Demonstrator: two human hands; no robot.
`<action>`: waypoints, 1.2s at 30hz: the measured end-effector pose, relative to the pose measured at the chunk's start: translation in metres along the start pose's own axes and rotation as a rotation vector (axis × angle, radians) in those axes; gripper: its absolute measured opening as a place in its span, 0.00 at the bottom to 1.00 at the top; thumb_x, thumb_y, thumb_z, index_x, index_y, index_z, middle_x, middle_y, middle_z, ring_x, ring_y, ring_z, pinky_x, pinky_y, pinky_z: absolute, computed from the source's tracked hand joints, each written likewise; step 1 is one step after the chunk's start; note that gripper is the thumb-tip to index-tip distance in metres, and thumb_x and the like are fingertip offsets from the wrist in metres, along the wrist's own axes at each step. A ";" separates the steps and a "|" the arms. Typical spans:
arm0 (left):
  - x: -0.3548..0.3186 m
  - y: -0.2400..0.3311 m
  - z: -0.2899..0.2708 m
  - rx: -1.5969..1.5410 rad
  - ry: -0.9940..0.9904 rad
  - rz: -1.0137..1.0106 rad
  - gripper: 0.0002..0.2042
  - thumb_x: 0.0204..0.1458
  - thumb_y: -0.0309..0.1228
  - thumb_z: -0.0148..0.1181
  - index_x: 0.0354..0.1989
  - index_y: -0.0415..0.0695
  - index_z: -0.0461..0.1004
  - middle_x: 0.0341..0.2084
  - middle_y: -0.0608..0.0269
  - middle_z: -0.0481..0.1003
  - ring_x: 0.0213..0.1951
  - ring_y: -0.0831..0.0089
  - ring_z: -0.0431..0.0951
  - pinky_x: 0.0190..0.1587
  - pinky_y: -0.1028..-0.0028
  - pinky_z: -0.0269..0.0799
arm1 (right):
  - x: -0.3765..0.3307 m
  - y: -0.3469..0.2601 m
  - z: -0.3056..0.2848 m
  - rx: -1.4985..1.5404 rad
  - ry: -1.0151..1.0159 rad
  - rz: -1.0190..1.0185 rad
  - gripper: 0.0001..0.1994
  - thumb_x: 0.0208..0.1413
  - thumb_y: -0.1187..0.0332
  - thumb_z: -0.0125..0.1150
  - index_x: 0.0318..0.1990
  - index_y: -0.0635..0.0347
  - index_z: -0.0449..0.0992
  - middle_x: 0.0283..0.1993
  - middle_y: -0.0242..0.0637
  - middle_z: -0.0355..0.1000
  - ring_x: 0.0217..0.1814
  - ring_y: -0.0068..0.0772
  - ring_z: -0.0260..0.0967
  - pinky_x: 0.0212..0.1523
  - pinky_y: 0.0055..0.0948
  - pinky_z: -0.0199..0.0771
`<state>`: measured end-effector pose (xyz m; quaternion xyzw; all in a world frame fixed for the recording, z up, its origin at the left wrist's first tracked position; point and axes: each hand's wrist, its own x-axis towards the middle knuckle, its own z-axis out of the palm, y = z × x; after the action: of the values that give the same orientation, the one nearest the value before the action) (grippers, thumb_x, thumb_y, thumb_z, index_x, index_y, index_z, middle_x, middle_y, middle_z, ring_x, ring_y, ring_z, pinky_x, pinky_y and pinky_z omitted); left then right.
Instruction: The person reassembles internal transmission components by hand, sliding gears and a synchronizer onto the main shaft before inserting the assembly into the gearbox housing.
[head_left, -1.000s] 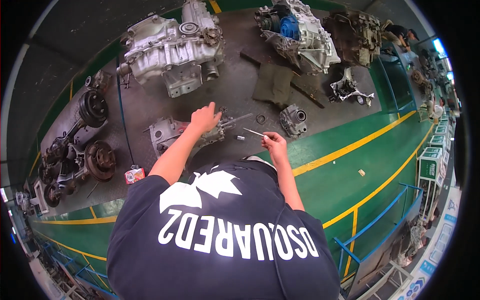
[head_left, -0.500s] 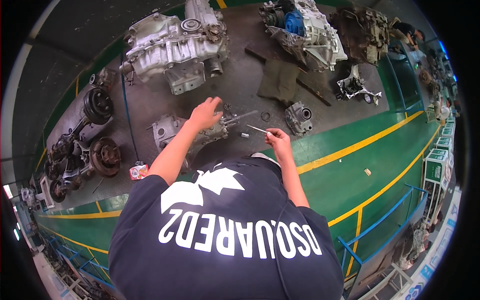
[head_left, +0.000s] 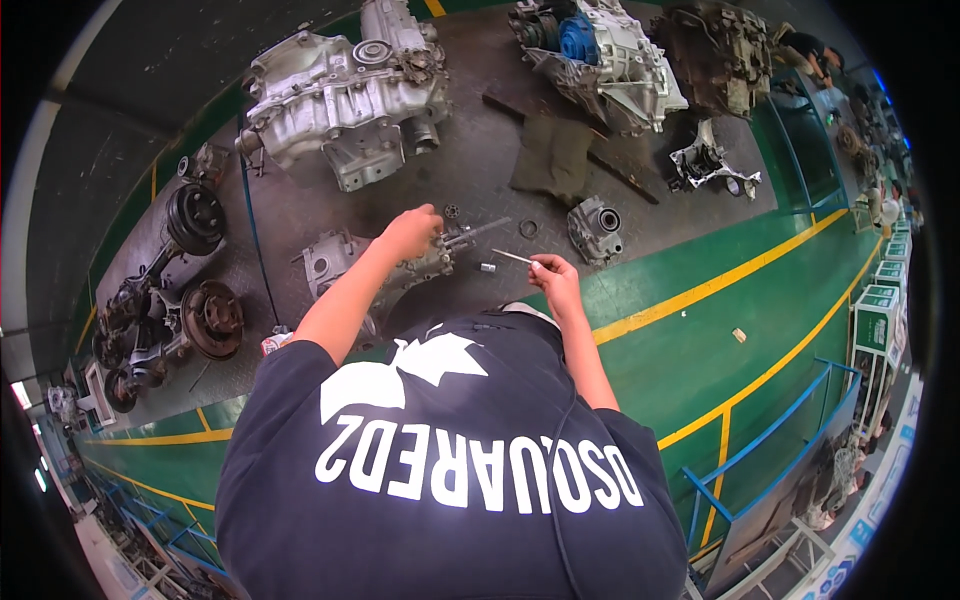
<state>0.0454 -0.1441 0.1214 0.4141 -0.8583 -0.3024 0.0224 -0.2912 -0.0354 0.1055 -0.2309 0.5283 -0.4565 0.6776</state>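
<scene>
My left hand [head_left: 411,234] is over a grey metal gearbox housing [head_left: 340,262], its fingers curled together near several slim shafts [head_left: 462,240]. Whatever is between those fingertips is hidden. Pinched in my right hand [head_left: 557,284] is a thin pale metal rod [head_left: 514,257], pointing left and slightly away from me. A small shiny metal cylinder [head_left: 488,267] lies between my hands. Beyond the shafts sit a small round toothed part [head_left: 452,212] and a dark ring [head_left: 528,229]. A small metal casing [head_left: 597,232] stands further right.
A large silver gearbox [head_left: 340,110] is at the far left, another with a blue part [head_left: 610,60] at the far right. A dark cloth [head_left: 552,157] and a bracket-like casting [head_left: 712,163] lie between. An axle with brake drums [head_left: 195,215] lies left; a red-and-white box [head_left: 276,341] is near my left arm.
The fingers of my left hand have curled further in near the shafts. My right hand keeps the thin rod in almost the same place. The view has shifted slightly.
</scene>
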 end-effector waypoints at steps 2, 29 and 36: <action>0.004 -0.002 0.012 0.166 0.141 -0.235 0.10 0.52 0.32 0.62 0.40 0.42 0.74 0.41 0.51 0.75 0.41 0.47 0.80 0.43 0.54 0.77 | -0.002 -0.001 0.000 -0.021 0.009 -0.009 0.08 0.62 0.75 0.63 0.47 0.68 0.79 0.37 0.37 0.79 0.36 0.27 0.77 0.41 0.26 0.80; -0.041 0.070 -0.035 -0.154 0.785 -0.195 0.08 0.56 0.22 0.63 0.41 0.39 0.71 0.33 0.51 0.75 0.33 0.55 0.79 0.37 0.64 0.74 | 0.028 -0.017 0.048 -0.298 -0.122 -0.179 0.07 0.62 0.76 0.63 0.46 0.67 0.79 0.36 0.35 0.78 0.36 0.24 0.75 0.40 0.25 0.77; -0.121 0.104 -0.040 -0.220 0.847 -0.368 0.08 0.55 0.21 0.64 0.41 0.38 0.72 0.32 0.50 0.76 0.33 0.58 0.79 0.37 0.66 0.74 | 0.083 0.001 0.104 -0.438 -0.251 -0.161 0.07 0.60 0.76 0.63 0.43 0.68 0.81 0.33 0.34 0.79 0.32 0.23 0.74 0.36 0.26 0.77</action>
<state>0.0642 -0.0274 0.2355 0.6413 -0.6489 -0.1951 0.3601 -0.1921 -0.1243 0.0975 -0.4682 0.5062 -0.3517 0.6331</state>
